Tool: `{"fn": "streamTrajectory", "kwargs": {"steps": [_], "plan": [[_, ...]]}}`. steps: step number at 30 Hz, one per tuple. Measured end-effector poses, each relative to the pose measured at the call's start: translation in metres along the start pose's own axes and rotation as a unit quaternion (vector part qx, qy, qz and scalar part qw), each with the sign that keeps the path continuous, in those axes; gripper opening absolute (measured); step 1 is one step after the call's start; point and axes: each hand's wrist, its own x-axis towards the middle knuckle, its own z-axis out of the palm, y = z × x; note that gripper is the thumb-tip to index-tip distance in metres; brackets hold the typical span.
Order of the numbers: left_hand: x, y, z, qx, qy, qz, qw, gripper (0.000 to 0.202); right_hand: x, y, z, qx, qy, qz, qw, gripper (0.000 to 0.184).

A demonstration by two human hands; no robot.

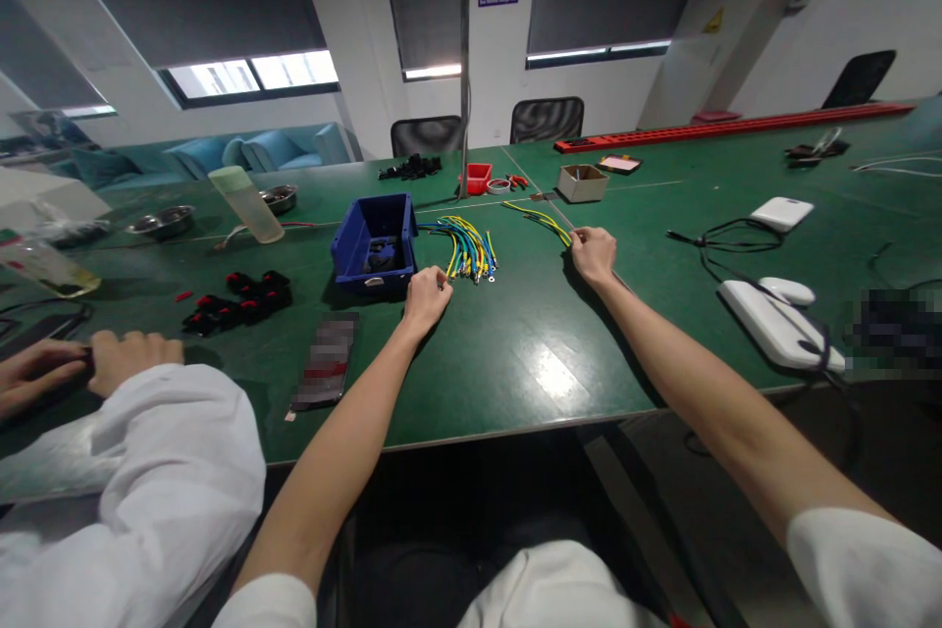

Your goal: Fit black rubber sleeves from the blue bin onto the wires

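Person seated at a green surface (515, 353), both bare arms stretched forward. Left hand (427, 299) rests knuckles-up, fingers curled, with its fingertips at the near ends of the main wire bundle (465, 250), a fanned heap of blue, yellow and green leads with ring terminals, lying just right of the blue bin (344, 245). Cannot tell if this hand actually pinches a lead or only touches the ends. Right hand (593, 255) is clenched at the fingertips on the near end of the yellow-green wires (541, 219), a small separate group laid out well right of the bundle and trailing away toward the cardboard box (581, 183). The blue bin holds some dark parts, type unclear. Progress, as a judgement: early. Only a few leads sit apart under the right hand, and most are in the heap, unsorted. Nothing looks assembled or joined in front of the person. Elsewhere: black-and-red parts (235, 299) lie left of the bin, near a tilted plastic cup (246, 204). A red tray (478, 178) sits at the back, and white devices (772, 329) with cables at far right. A co-worker's hands (129, 353) in white sleeves rest at the left edge, apart from the wires.
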Motion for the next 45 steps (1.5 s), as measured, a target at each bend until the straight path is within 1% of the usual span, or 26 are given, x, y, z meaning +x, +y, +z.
{"fn": "streamTrajectory", "kwargs": {"steps": [3, 5, 7, 9, 12, 15, 19, 21, 23, 26, 28, 30, 33, 38, 40, 42, 43, 45], "plan": [[0.002, 0.003, -0.003, -0.034, 0.056, -0.024, 0.998, 0.01, -0.002, -0.007, -0.001, 0.006, 0.017, -0.023, 1.0, 0.033], [0.002, 0.004, -0.006, -0.055, 0.091, -0.033, 0.994, 0.012, -0.005, -0.011, -0.001, 0.01, 0.015, -0.036, 0.999, 0.033], [0.002, 0.005, -0.009, -0.079, 0.117, -0.036, 0.989, 0.013, -0.007, -0.015, -0.002, 0.014, 0.005, -0.038, 0.999, 0.032], [0.002, 0.007, -0.012, -0.101, 0.132, -0.033, 0.985, 0.013, -0.009, -0.019, -0.004, 0.016, -0.005, -0.032, 0.999, 0.031], [0.001, 0.009, -0.015, -0.123, 0.14, -0.02, 0.982, 0.013, -0.013, -0.023, -0.005, 0.021, -0.003, -0.033, 0.999, 0.031], [0.0, 0.011, -0.014, -0.141, 0.128, 0.001, 0.982, 0.013, -0.02, -0.031, -0.004, 0.032, 0.002, -0.052, 0.998, 0.032], [0.001, 0.011, -0.013, -0.17, 0.112, 0.021, 0.979, 0.01, -0.035, -0.048, -0.001, 0.052, -0.024, -0.087, 0.995, 0.032], [0.001, 0.011, -0.015, -0.187, 0.117, 0.033, 0.975, 0.009, -0.045, -0.058, -0.001, 0.051, -0.041, -0.124, 0.99, 0.033], [0.0, 0.012, -0.018, -0.193, 0.133, 0.036, 0.971, 0.009, -0.055, -0.068, 0.0, 0.041, -0.057, -0.18, 0.981, 0.033], [0.0, 0.013, -0.024, -0.185, 0.16, 0.016, 0.97, 0.009, -0.07, -0.081, 0.0, 0.022, -0.096, -0.253, 0.962, 0.034], [-0.001, 0.014, -0.027, -0.179, 0.169, 0.001, 0.969, 0.009, -0.077, -0.087, 0.002, 0.021, -0.112, -0.274, 0.955, 0.035], [-0.001, 0.014, -0.028, -0.178, 0.174, -0.003, 0.969, 0.011, -0.082, -0.094, 0.003, 0.024, -0.12, -0.277, 0.953, 0.035], [-0.002, 0.015, -0.027, -0.179, 0.164, -0.001, 0.97, 0.013, -0.089, -0.105, 0.004, 0.021, -0.131, -0.274, 0.953, 0.034], [-0.002, 0.02, -0.019, -0.176, 0.092, 0.024, 0.98, 0.009, -0.108, -0.134, 0.006, 0.043, -0.176, -0.31, 0.933, 0.034], [-0.004, 0.024, -0.016, -0.176, 0.073, 0.039, 0.981, 0.008, -0.116, -0.146, 0.008, 0.047, -0.193, -0.314, 0.928, 0.033], [-0.005, 0.027, -0.015, -0.178, 0.063, 0.051, 0.981, 0.009, -0.121, -0.154, 0.012, 0.056, -0.2, -0.298, 0.932, 0.031], [-0.006, 0.028, -0.015, -0.179, 0.064, 0.056, 0.98, 0.01, -0.121, -0.156, 0.013, 0.075, -0.197, -0.279, 0.937, 0.03], [-0.008, 0.031, -0.015, -0.175, 0.075, 0.063, 0.98, 0.012, -0.119, -0.156, 0.015, 0.13, -0.181, -0.211, 0.952, 0.03]]}}
